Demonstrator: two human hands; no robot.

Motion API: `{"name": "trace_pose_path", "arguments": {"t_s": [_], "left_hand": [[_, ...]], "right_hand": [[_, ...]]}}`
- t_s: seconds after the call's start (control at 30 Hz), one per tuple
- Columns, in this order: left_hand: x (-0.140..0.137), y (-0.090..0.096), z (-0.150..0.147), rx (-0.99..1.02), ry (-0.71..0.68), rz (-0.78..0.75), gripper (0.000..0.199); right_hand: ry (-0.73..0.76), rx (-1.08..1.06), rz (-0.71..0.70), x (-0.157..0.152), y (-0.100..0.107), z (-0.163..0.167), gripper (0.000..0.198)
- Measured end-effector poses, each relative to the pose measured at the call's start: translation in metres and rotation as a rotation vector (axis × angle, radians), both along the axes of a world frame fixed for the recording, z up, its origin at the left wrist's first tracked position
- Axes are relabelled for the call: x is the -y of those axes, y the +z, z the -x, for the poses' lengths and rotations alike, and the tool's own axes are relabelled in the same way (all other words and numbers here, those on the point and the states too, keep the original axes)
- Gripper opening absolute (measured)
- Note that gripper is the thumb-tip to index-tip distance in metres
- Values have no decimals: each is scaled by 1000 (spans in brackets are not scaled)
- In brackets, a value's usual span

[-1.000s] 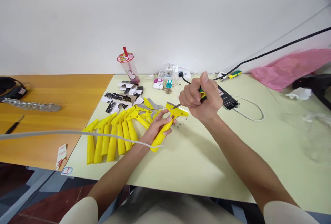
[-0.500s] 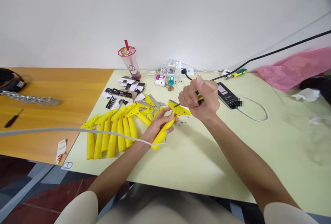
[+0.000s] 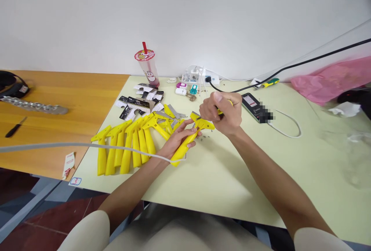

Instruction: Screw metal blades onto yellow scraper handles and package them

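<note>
Left hand holds yellow plastic T-shaped scraper | fat handle near-left | wide head far-right | right hand squeezes yellow-handled screwdriver

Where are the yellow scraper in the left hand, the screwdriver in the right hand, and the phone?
Yellow scraper (image 3: 183, 150): head view, on its handle.
Screwdriver (image 3: 225, 107): head view, on the visible yellow part of its handle.
Phone (image 3: 251, 103): head view, on its screen.
</note>
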State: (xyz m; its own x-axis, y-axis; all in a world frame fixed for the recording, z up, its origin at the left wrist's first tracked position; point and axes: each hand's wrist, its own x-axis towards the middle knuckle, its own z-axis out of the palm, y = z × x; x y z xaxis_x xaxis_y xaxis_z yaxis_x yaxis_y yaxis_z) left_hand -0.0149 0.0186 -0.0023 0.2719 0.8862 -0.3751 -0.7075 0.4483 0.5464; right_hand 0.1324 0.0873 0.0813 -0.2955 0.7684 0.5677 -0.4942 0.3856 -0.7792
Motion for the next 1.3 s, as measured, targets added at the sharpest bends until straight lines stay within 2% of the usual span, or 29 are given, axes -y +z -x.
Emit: {"name": "trace_pose_path", "arguments": {"t_s": [0.1, 0.23, 0.37, 0.47, 0.6, 0.7, 0.77, 0.9, 1.0, 1.13, 1.3], "left_hand": [[-1, -1, 0, 13, 58, 8, 54], [-3, -2, 2, 28, 165, -6, 59], [-5, -2, 5, 12, 197, -49, 60], [-5, 0, 7, -18, 224, -61, 61], [-5, 3, 6, -74, 260, -100, 61], [-2, 2, 2, -112, 238, -123, 61], [-1, 1, 0, -119, 218, -123, 62], [-2, 0, 1, -78, 247, -79, 63], [-5, 2, 4, -70, 276, -59, 63], [-7, 7, 7, -96, 287, -74, 61], [-6, 10, 7, -119, 282, -85, 62]], "right_hand": [[-110, -3, 5, -3, -9, 5, 52], [-133, 46, -89, -9, -22, 12, 32], [-135, 169, -211, -15, -26, 11, 40], [-152, 227, -206, -17, -24, 8, 38], [-299, 264, -187, -16, -25, 8, 51], [-381, 298, -200, -14, -23, 5, 52], [-332, 350, -234, -14, -17, 0, 47], [-138, 569, -375, -16, 3, -17, 36], [-46, 633, -370, -16, 14, -27, 37], [-97, 588, -355, -17, 14, -30, 33], [-166, 534, -363, -18, 10, -28, 40]]}}
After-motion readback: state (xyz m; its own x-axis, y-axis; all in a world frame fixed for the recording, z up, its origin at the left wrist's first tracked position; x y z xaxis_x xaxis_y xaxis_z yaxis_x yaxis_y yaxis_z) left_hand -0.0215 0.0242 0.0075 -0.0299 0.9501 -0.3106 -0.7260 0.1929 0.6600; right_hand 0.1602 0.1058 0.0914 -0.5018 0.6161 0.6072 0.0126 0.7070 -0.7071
